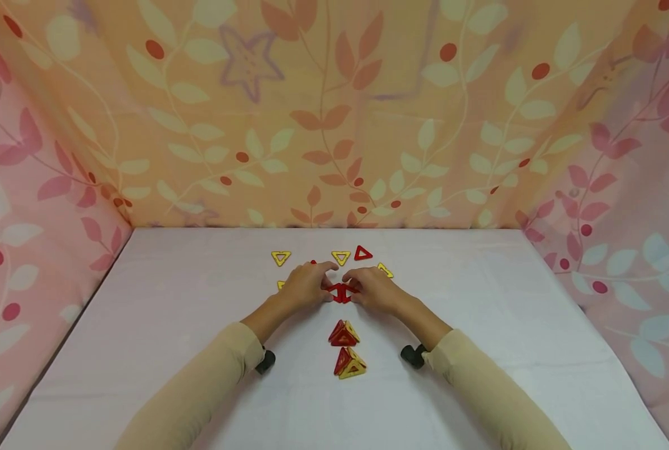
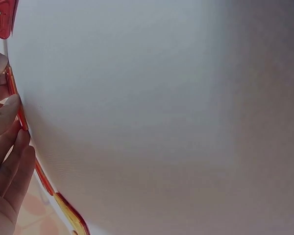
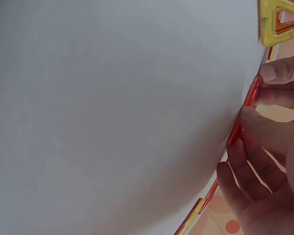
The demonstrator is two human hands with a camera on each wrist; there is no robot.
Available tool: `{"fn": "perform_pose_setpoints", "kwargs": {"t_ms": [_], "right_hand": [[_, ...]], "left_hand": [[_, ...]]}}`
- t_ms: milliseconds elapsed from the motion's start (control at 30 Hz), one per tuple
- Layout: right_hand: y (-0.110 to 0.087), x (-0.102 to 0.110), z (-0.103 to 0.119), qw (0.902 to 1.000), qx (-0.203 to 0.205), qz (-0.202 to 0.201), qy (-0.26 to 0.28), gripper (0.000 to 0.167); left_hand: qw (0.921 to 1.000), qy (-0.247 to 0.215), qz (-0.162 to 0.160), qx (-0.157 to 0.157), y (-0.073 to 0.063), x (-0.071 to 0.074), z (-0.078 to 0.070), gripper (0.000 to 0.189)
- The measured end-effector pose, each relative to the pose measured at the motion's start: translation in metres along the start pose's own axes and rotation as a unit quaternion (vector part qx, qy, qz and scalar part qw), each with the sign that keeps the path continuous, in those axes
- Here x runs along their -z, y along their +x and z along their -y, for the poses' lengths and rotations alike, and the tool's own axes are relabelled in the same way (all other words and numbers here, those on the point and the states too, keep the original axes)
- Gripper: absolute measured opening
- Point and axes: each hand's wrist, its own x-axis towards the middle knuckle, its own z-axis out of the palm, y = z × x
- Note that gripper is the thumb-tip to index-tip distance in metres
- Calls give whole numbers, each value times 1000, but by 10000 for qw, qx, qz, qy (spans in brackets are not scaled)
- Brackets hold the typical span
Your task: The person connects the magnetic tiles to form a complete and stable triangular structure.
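- Head view, nearest: L sleeve (image 1: 193, 387) & R sleeve (image 1: 497, 387), both beige; black wrist device (image 1: 265, 361) at L cuff, another (image 1: 413, 356) at R cuff.
- Btwn forearms on white cloth (image 1: 143, 344): red/yel. pyramid (image 1: 345, 362), w/ 2nd pyramid (image 1: 343, 342) just beyond it, both apart from hands.
- Farther out, approx. mid-table: L hand (image 1: 307, 286) pinches left red triangle (image 1: 338, 292) btwn thumb & fingers, narrow grip.
- R hand (image 1: 376, 289) pinches right red triangle (image 1: 345, 292) same way, also narrow.
- Both red triangles sit btwn the hands, side by side, straight edges together; whether they actually touch, can't tell.
- Wrist views: red piece seen edge-on btwn fingertips of both hands; most of each hand out of shot.
- Just past L hand's outer side: yel. piece (image 1: 280, 284), partly hidden by it; small red bit (image 1: 313, 262) peeks out behind same hand.
- Beyond R hand, v. near: yel. tile (image 1: 384, 267).
- Farthest row: yel. triangle (image 1: 280, 253) on left, another (image 1: 341, 253) nr centre, loose red triangle (image 1: 363, 258) just right of that.
- Back: orange leaf-print curtain (image 1: 323, 125); pink side curtains (image 1: 8, 250) L & R.
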Motion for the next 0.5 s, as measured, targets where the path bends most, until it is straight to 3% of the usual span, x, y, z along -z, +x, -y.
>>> {"fn": "perform_pose_setpoints", "kwargs": {"t_ms": [500], "right_hand": [[-1, 3, 5, 9998, 118, 31, -153, 32]], "left_hand": [[9997, 53, 90, -206, -2, 3, -1, 59]]}}
